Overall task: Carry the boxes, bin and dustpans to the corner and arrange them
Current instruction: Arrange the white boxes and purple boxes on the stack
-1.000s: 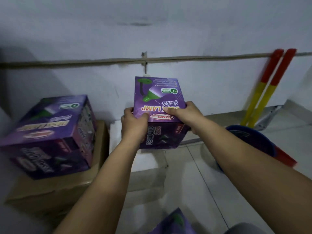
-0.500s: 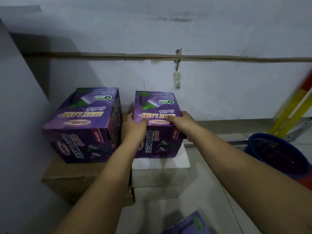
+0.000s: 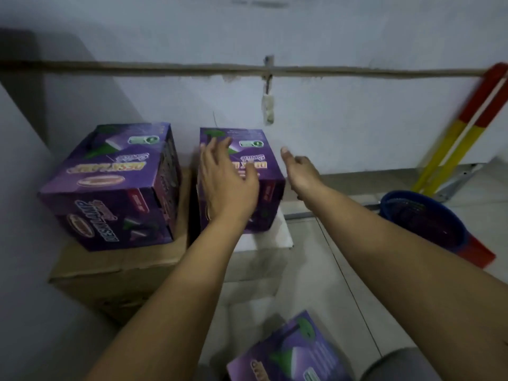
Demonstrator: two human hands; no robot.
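Two purple desk-lamp boxes stand side by side against the wall in the corner. The left purple box (image 3: pixel 115 185) rests on a brown carton (image 3: pixel 118 273). The right purple box (image 3: pixel 264 160) sits on stacked white blocks (image 3: pixel 264 243). My left hand (image 3: pixel 225 182) hovers over the right box with its fingers spread and holds nothing. My right hand (image 3: pixel 301 171) is just right of that box, open and off it. A third purple box (image 3: pixel 291 353) lies on the floor at the bottom. At the right stands a blue bin (image 3: pixel 423 218), a red dustpan (image 3: pixel 475 251) beside it.
Red-and-yellow handles (image 3: pixel 464 130) lean on the wall at the far right. A side wall (image 3: pixel 24 215) closes the corner on the left. A dark strip (image 3: pixel 357 71) runs along the back wall. Tiled floor (image 3: pixel 343 284) lies between the blocks and the bin.
Both hands have let go of the right purple box, which now rests on the white blocks. The hands have opened and lifted off it.
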